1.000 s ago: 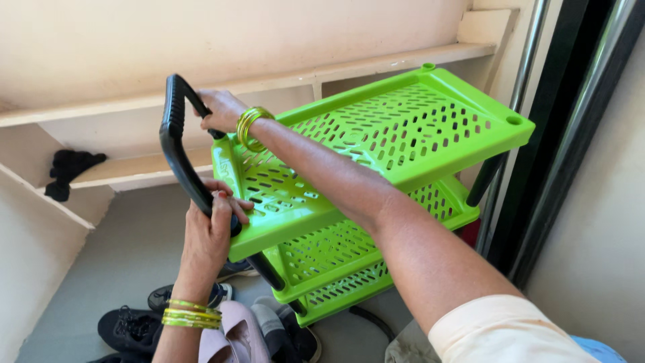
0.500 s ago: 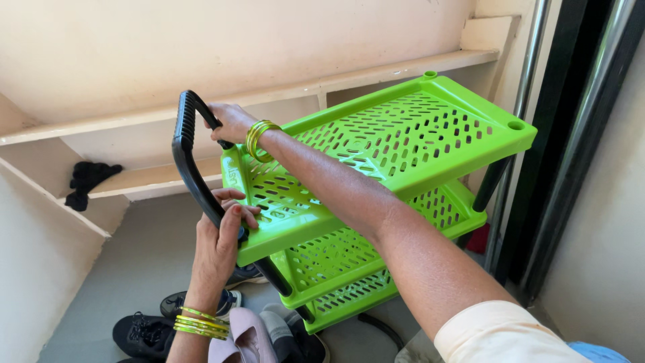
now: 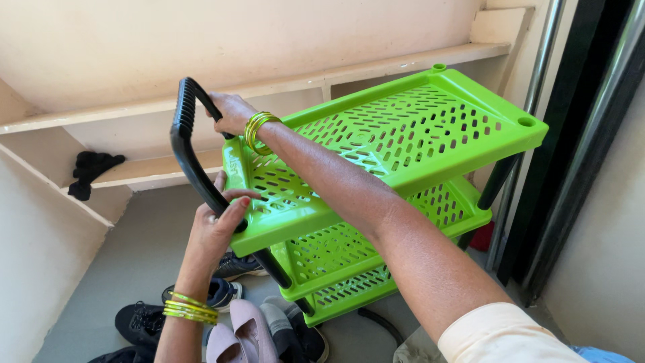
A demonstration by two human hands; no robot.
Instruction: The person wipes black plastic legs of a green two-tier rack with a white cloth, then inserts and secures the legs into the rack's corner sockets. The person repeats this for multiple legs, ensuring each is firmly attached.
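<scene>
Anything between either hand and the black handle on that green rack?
Nothing visible. The left hand already grips the lower end of the black handle, and the right hand holds its upper end beside the green rack. Both grips are direct, with no object between.

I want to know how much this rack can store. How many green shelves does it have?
3. The top shelf sits under the right hand; the middle shelf is below it; the bottom shelf is lowest, mostly hidden. The left hand holds the black handle.
</scene>
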